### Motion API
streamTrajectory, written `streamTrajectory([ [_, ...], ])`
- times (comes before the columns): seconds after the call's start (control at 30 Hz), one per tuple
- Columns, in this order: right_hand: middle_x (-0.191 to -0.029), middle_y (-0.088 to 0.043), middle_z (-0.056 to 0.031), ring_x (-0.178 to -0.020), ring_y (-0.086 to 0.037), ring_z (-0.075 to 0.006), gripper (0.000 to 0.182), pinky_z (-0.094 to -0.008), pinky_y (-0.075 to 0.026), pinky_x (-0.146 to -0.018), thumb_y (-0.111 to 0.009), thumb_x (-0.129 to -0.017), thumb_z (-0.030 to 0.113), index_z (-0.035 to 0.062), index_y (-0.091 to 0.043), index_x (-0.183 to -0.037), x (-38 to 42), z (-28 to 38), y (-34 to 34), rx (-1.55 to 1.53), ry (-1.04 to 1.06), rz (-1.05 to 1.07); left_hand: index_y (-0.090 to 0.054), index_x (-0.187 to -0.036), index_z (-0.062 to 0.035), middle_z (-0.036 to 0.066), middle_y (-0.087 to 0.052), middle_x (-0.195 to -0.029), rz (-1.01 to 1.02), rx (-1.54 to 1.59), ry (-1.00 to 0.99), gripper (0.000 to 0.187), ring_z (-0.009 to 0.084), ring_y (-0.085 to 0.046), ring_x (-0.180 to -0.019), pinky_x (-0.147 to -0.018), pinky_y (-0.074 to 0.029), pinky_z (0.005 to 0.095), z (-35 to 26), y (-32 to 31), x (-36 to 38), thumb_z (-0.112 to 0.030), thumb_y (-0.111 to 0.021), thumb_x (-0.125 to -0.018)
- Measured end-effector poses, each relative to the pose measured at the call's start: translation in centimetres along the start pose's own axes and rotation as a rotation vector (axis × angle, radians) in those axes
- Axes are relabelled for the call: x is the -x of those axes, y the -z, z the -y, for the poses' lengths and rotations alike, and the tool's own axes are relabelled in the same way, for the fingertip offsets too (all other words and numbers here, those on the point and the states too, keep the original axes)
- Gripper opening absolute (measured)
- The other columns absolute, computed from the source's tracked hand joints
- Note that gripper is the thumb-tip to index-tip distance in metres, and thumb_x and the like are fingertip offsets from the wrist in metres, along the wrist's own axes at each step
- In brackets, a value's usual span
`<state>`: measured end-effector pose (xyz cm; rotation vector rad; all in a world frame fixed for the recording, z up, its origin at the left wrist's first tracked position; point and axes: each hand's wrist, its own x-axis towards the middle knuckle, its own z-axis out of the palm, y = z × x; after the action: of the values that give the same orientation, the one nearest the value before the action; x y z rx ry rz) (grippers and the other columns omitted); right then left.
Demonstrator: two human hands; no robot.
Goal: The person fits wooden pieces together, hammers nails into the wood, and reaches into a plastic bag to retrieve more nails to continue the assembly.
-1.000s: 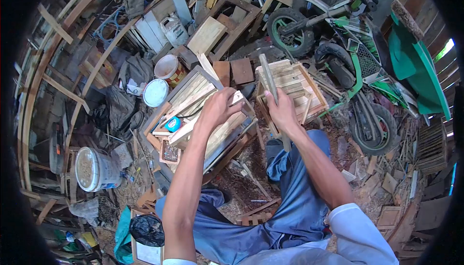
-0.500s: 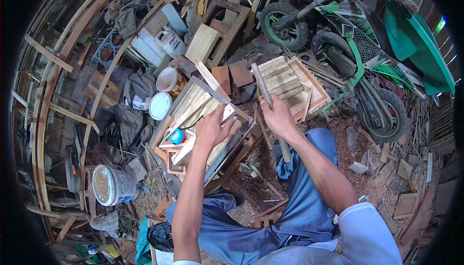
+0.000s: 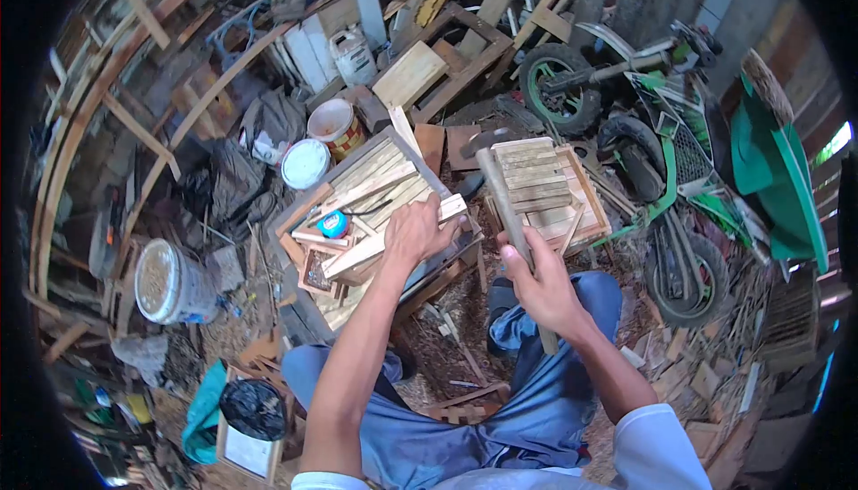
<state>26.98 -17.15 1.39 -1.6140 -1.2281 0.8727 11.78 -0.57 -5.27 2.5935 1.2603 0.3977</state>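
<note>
Head view
Landmark: the slatted wooden frame [image 3: 375,200] on the low bench is taken as the reference for all places.
Left hand: the left hand [image 3: 418,233] is laid palm-down on a loose wooden strip [image 3: 393,235] at the frame's near right edge — fingers curled over it, pressing it in place.
Right hand: the right hand [image 3: 541,286] is clenched round the wooden handle of a hammer [image 3: 509,213], held just right of the frame; the dark head is raised above the fist, away from the strip.
Blue tape roll: a blue tape roll [image 3: 334,224] is seen on the frame's left part.
Slatted crate: a slatted crate [image 3: 545,191] stands right of the frame — behind the hammer.
White bucket: a white bucket [image 3: 167,282] is set well to the frame's left.
Green motorbike: a green motorbike [image 3: 666,159] is parked far right of the frame.
</note>
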Motion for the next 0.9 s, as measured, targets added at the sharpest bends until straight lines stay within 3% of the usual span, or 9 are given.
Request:
streamTrajectory([
  [0.13,-0.074,-0.060,-0.0262,-0.072,-0.061,-0.0441,0.022,-0.0471,-0.045,-0.061,-0.050,-0.097,0.019,-0.0016,-0.050,-0.105,1.6,0.6,-0.3,0.163,-0.093,0.066,-0.061,-0.087,0.0027,0.024,-0.063,-0.064,-0.002,-0.005,-0.018,0.050,0.0399,-0.065,-0.064,-0.060,-0.052,0.0467,0.4,-0.5,0.1,-0.047,-0.064,-0.081],
  [0.17,-0.066,-0.057,-0.0276,-0.068,-0.057,-0.0503,0.021,-0.0522,-0.041,-0.057,-0.050,-0.097,0.019,-0.0020,-0.049,-0.102,1.5,-1.0,-0.5,0.290,-0.072,0.072,-0.061,-0.086,0.0025,0.024,-0.063,-0.064,-0.005,-0.007,-0.022,0.050,0.0397,-0.065,-0.064,-0.060,-0.052,0.0465,0.6,-0.7,0.1,-0.047,-0.064,-0.081],
  [0.27,-0.066,-0.055,-0.0305,-0.070,-0.055,-0.0532,0.021,-0.0548,-0.039,-0.059,-0.049,-0.098,0.019,-0.0017,-0.047,-0.100,1.0,-0.9,0.0,0.432,-0.100,0.143,-0.060,-0.091,0.0025,0.024,-0.064,-0.066,0.016,-0.005,-0.027,0.048,0.0388,-0.066,-0.064,-0.061,-0.053,0.0460,0.7,-0.8,0.1,-0.044,-0.063,-0.082],
  [0.43,-0.070,-0.056,-0.0328,-0.074,-0.055,-0.0538,0.017,-0.0550,-0.041,-0.059,-0.051,-0.095,0.012,-0.0015,-0.044,-0.100,1.0,5.1,-0.5,0.382,0.080,-0.017,-0.058,-0.097,0.0031,0.022,-0.066,-0.068,0.014,0.001,-0.041,0.048,0.0366,-0.067,-0.064,-0.062,-0.055,0.0442,1.0,-1.0,0.3,-0.042,-0.063,-0.082],
  [0.53,-0.072,-0.057,-0.0336,-0.076,-0.056,-0.0538,0.015,-0.0567,-0.041,-0.060,-0.051,-0.095,0.012,-0.0002,-0.044,-0.102,1.0,1.4,-1.5,0.486,0.068,-0.070,-0.058,-0.099,0.0035,0.021,-0.065,-0.067,0.016,0.002,-0.042,0.049,0.0355,-0.067,-0.063,-0.061,-0.055,0.0436,1.1,-1.4,0.2,-0.042,-0.064,-0.082],
  [0.57,-0.074,-0.057,-0.0351,-0.078,-0.055,-0.0540,0.016,-0.0586,-0.040,-0.061,-0.050,-0.095,0.012,-0.0006,-0.044,-0.101,0.8,-0.7,-1.6,0.483,0.028,0.005,-0.058,-0.099,0.0036,0.021,-0.065,-0.066,0.023,0.002,-0.041,0.049,0.0355,-0.067,-0.063,-0.061,-0.054,0.0437,1.1,-1.3,0.2,-0.042,-0.064,-0.082],
  [0.7,-0.075,-0.058,-0.0349,-0.078,-0.055,-0.0540,0.016,-0.0576,-0.041,-0.062,-0.049,-0.096,0.015,-0.0005,-0.044,-0.099,0.1,1.8,-0.7,0.670,-0.174,0.109,-0.058,-0.100,0.0039,0.020,-0.066,-0.067,0.031,0.026,-0.043,0.049,0.0352,-0.067,-0.063,-0.060,-0.054,0.0435,1.1,-1.1,0.2,-0.042,-0.063,-0.083],
  [0.83,-0.069,-0.055,-0.0331,-0.071,-0.054,-0.0541,0.015,-0.0553,-0.042,-0.060,-0.048,-0.096,0.014,-0.0002,-0.043,-0.099,0.4,6.3,-1.0,0.442,0.081,-0.060,-0.058,-0.100,0.0041,0.020,-0.066,-0.068,0.021,0.020,-0.049,0.047,0.0352,-0.067,-0.063,-0.060,-0.054,0.0440,1.2,-1.6,0.1,-0.040,-0.063,-0.084],
  [0.9,-0.068,-0.055,-0.0335,-0.070,-0.054,-0.0539,0.015,-0.0560,-0.041,-0.060,-0.048,-0.097,0.014,-0.0002,-0.043,-0.099,0.8,3.0,-1.4,0.453,0.070,-0.069,-0.058,-0.098,0.0039,0.021,-0.066,-0.068,0.037,0.029,-0.039,0.045,0.0353,-0.067,-0.064,-0.060,-0.054,0.0443,1.1,-1.6,0.0,-0.039,-0.063,-0.083],
])
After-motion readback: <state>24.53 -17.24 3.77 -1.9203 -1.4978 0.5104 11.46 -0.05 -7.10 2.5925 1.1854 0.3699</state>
